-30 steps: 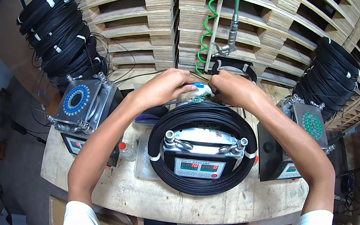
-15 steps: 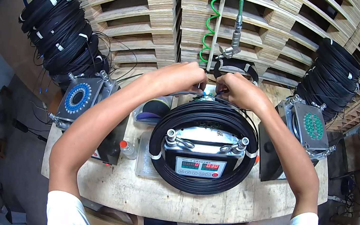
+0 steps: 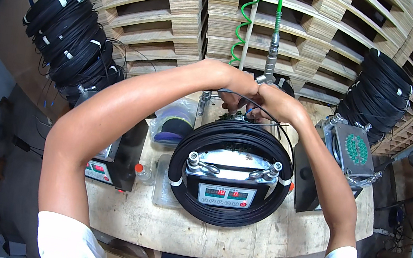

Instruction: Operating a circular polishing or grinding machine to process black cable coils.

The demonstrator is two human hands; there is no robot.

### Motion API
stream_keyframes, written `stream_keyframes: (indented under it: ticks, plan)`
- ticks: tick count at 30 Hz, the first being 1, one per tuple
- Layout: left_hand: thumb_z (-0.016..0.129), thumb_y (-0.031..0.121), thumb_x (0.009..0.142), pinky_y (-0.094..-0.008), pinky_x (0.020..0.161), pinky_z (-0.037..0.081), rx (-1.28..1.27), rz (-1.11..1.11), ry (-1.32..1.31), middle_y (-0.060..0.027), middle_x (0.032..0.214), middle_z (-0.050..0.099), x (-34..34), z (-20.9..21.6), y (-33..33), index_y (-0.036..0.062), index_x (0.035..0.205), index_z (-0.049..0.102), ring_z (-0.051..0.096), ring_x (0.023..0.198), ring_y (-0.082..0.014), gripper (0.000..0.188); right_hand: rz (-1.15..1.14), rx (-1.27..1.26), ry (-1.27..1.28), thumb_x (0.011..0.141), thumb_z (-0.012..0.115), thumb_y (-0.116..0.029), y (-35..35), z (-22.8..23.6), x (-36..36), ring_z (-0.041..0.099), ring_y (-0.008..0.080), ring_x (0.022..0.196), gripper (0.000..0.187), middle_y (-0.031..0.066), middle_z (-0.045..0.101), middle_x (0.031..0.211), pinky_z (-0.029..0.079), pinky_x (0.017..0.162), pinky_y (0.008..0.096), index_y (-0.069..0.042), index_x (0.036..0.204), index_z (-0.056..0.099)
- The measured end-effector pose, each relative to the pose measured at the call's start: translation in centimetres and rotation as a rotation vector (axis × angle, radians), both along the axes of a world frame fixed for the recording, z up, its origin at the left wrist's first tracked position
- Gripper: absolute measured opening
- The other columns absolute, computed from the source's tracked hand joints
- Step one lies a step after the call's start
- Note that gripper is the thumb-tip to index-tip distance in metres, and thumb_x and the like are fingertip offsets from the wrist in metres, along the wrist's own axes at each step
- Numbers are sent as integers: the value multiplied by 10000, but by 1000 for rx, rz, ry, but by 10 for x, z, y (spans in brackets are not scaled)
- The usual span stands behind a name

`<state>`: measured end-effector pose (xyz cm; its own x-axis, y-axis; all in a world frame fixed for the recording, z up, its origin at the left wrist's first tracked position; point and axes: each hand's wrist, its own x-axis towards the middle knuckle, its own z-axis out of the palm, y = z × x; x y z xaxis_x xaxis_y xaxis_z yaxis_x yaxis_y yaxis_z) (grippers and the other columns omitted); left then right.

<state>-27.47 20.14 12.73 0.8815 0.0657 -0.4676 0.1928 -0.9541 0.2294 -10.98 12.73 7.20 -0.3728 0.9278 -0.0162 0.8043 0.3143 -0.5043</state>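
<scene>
My left hand [image 3: 242, 87] reaches across at the back of the table, closed around the lower end of a metal air blow gun [image 3: 271, 57]; its fingers are partly hidden. Against it, my right hand [image 3: 279, 104] is closed on a thin black cable [image 3: 265, 111], with a bit of blue showing at the fingertips. Just below both hands is a fixture with green connectors [image 3: 239, 117], partly covered. A large coil of black cable [image 3: 181, 146], tied with white bands, rests around the front of a bench machine [image 3: 228, 195] with a red digital display and chrome clamps.
A second machine [image 3: 359, 147] with green connectors stands right; another [image 3: 99, 171] is partly behind my left arm. Tall stacks of cable coils [image 3: 68, 33] [image 3: 379, 87] flank the table. A red-capped bottle [image 3: 143, 173] and a bag with a purple disc [image 3: 172, 127] sit left. Wooden pallets [image 3: 178, 8] rise behind.
The blow gun has come down to my hands, its green hose straighter. My left hand has moved right, against the right hand. The machine's display reading has changed.
</scene>
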Motion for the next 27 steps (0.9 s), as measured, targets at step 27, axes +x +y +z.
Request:
stream_keyframes:
  ticks: [27]
  plan:
    - [712,75,831,-336,569,581,-144,261,-2,-161,769,719,-1,-10,-2,-81,920,679,737,664,-225,182,-84,-89,5,726,774,-78,-10,6,-2,698,200,669,191,133,704,694,537,622,357,48,856,715]
